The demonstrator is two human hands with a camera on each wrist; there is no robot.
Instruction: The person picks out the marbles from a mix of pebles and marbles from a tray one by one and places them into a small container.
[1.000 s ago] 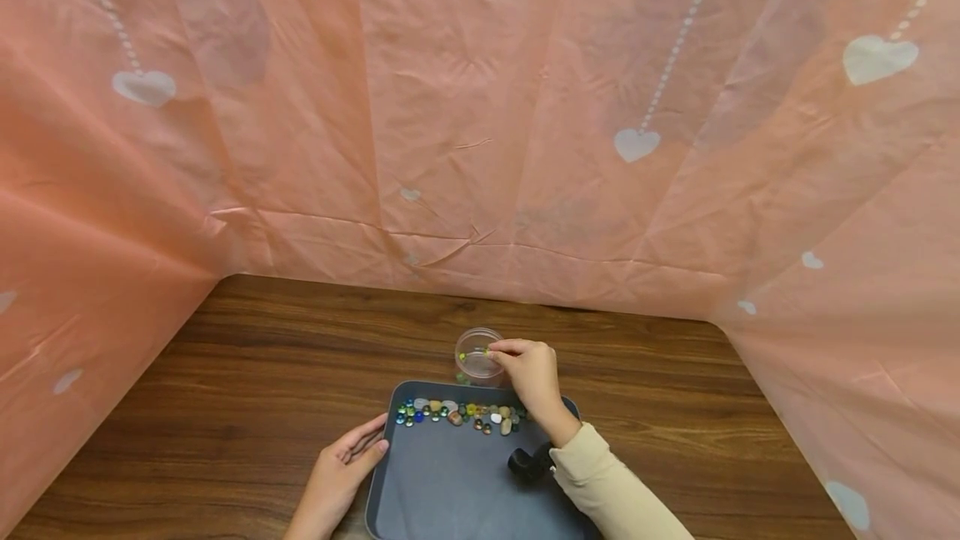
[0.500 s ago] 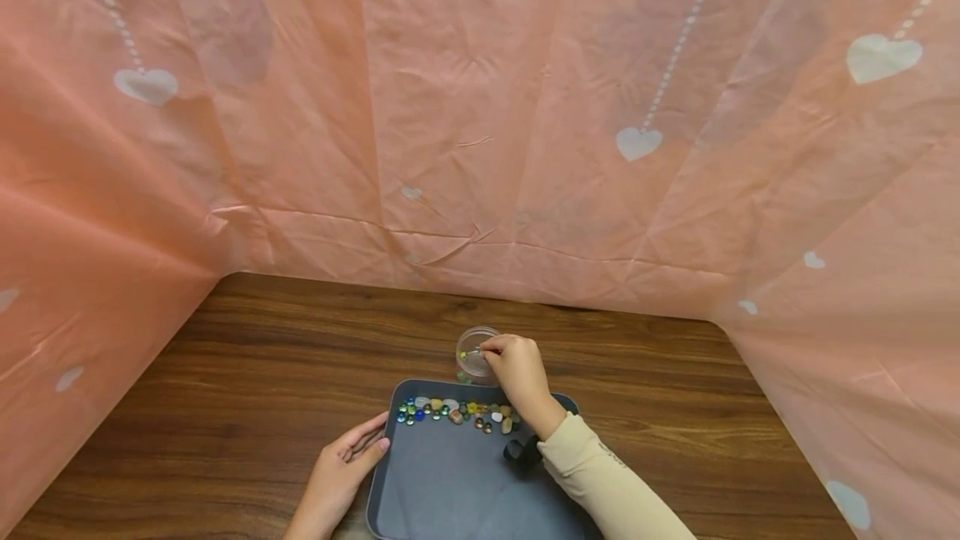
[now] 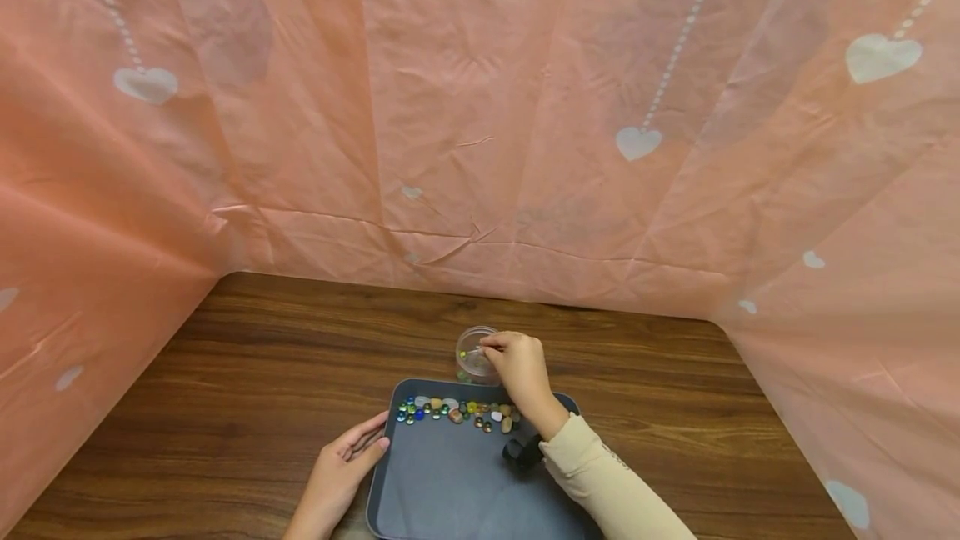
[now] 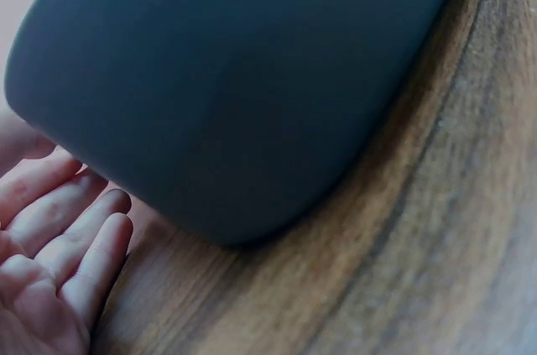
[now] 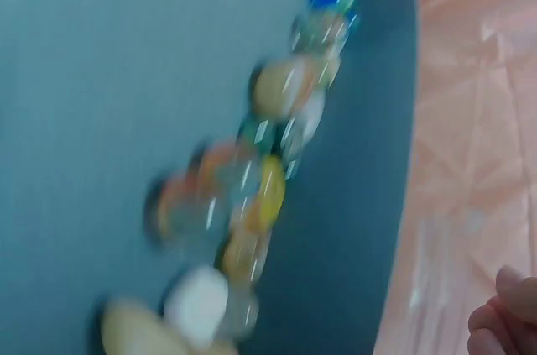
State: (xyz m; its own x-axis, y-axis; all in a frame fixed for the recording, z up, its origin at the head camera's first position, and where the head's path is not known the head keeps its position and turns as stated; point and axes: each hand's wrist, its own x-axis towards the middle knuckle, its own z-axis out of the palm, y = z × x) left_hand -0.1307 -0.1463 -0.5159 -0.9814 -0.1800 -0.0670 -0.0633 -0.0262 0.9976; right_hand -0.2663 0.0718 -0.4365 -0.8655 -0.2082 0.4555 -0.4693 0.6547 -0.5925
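My left hand [image 3: 339, 467] rests against the left side of a dark grey tray [image 3: 465, 482], thumb tip at the rim. In the left wrist view, its fingers [image 4: 105, 254] lie loosely extended beside the tray's outer wall. Past the tray's far edge, my right hand [image 3: 522, 367] reaches over a clear round container [image 3: 467, 365]. Thumb and forefinger pinch a small pale piece there, too tiny to identify. A yellow-green bead [image 3: 462, 353] sits inside the container. Along the tray's far side lie several glass marbles [image 3: 419, 414] and smooth pebbles [image 3: 455, 416], blurred in the right wrist view.
A black camera mount [image 3: 522, 452] on the right wrist hangs over the tray. The wooden table [image 3: 262, 407] bears everything. Pink cloth [image 3: 450, 148] with white hearts encloses the back and both sides.
My right hand has moved slightly left over the clear container, then stayed nearly still. A yellow-green speck seen by its fingertips a second ago is now hidden. My left hand has not moved.
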